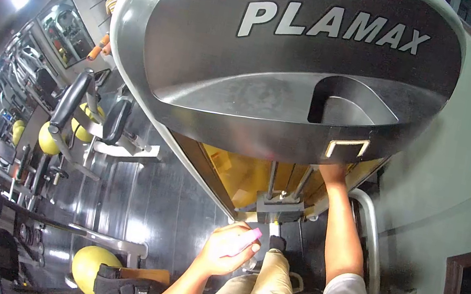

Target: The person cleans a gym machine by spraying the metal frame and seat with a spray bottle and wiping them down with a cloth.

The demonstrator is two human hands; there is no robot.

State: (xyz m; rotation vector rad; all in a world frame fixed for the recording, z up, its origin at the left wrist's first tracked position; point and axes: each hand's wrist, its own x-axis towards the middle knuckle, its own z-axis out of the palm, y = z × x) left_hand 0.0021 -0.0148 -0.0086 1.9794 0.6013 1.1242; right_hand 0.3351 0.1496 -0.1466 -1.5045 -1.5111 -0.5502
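My left hand (224, 253) is closed around a small pink-tipped, pale thing (252, 235) in front of my lap; its exact kind does not show. My right arm stretches forward, and my right hand (332, 171) goes in beneath the front edge of the black PLAMAX machine cover (238, 132). The cover hides its fingers. Under the cover are a yellowish panel (222, 167), metal guide rods (271, 182) and a dark weight carriage (279, 208). A moulded recess (352, 108) sits in the cover's top.
A curved metal tube (372, 234) stands right of my arm, near the pale wall (455, 186). To the left are a padded bench (72, 99), yellow balls (91, 266), a black padded item (128, 289) and more gym machines on the dark floor (131, 204). A person (111, 2) is farther back.
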